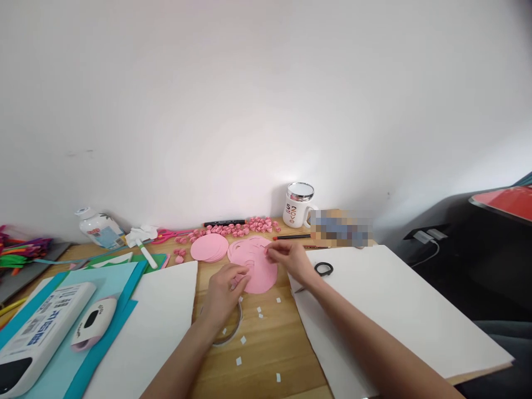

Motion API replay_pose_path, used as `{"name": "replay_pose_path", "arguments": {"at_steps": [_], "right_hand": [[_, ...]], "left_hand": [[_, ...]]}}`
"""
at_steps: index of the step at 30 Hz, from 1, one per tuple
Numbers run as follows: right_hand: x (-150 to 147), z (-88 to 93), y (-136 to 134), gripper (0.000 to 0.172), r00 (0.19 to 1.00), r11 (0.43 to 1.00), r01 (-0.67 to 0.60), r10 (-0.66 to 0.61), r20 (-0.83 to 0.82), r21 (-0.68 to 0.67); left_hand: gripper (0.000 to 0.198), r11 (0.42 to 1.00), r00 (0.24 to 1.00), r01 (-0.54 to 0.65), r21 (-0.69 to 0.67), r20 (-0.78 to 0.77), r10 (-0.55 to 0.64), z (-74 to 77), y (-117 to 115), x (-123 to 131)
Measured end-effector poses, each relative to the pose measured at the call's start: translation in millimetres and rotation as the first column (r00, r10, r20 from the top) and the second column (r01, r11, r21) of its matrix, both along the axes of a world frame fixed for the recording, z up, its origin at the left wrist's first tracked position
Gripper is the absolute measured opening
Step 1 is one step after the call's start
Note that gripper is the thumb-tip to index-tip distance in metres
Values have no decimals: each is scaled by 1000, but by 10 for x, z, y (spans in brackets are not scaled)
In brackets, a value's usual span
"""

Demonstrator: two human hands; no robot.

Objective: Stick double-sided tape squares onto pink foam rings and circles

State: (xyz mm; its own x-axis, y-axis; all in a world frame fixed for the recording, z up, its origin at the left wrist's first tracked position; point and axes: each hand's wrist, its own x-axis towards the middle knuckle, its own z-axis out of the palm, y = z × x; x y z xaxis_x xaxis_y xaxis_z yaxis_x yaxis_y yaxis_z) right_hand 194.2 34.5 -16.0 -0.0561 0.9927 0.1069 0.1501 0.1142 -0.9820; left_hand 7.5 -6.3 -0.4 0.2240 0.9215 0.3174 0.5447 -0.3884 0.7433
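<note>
Pink paper shapes with rounded outlines (261, 281) are lying flat at the middle of the wooden desk (266, 354), between our two bare hands. Our left hand (226, 285) is reaching in from the near side, its back turning upward and its thumb and forefinger curling toward each other over the left edge of the shapes. A narrow gap is showing between those fingertips, and we cannot tell whether they are holding any paper. Our right hand (291, 257) is coming in across the right side, pointing left, its thumb and forefinger closing to a pinch on a small bit of pink paper (266, 251). The other fingers of both hands are largely hiding from us.

Our left forearm is covering part of a thin grey ring (240, 320); our right is crossing over scissors with a black loop handle (323, 269), leaving one handle loop and a blade tip showing. Both forearms are running out of view at the near edge. At far right, a pixelated patch (341, 228) is masking whatever is lying beneath it.
</note>
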Motion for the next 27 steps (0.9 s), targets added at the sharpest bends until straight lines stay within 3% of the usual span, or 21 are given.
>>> {"name": "replay_pose_path", "arguments": {"at_steps": [2,3,7,14,19,23,26,27], "right_hand": [[207,18,158,15,924,981,151,-184,335,122],[299,28,233,17,814,957,218,-286,506,190],[467,49,472,19,659,925,288,-380,649,249],[335,15,705,22,505,944,238,-323,801,231],[352,-5,695,22,482,953,203,-298,824,225],[363,160,667,21,516,955,153,-297,803,255],[445,282,431,21,581,934,113,-338,740,338],[509,267,225,24,662,890,112,-399,635,442]], "left_hand": [[12,997,996,71,37,-52,-69,-22,-10,-8],[14,994,992,101,36,-77,-98,-31,-16,-12],[23,987,974,158,-13,-162,-158,-60,-40,-23],[27,985,960,171,-9,-225,-168,-54,-40,-36],[24,986,955,164,-6,-251,-160,-38,-30,-31],[22,985,960,171,36,-230,-158,-85,-8,-50],[23,986,968,154,60,-210,-138,-136,21,-71],[23,988,971,139,69,-206,-122,-151,32,-78]]}}
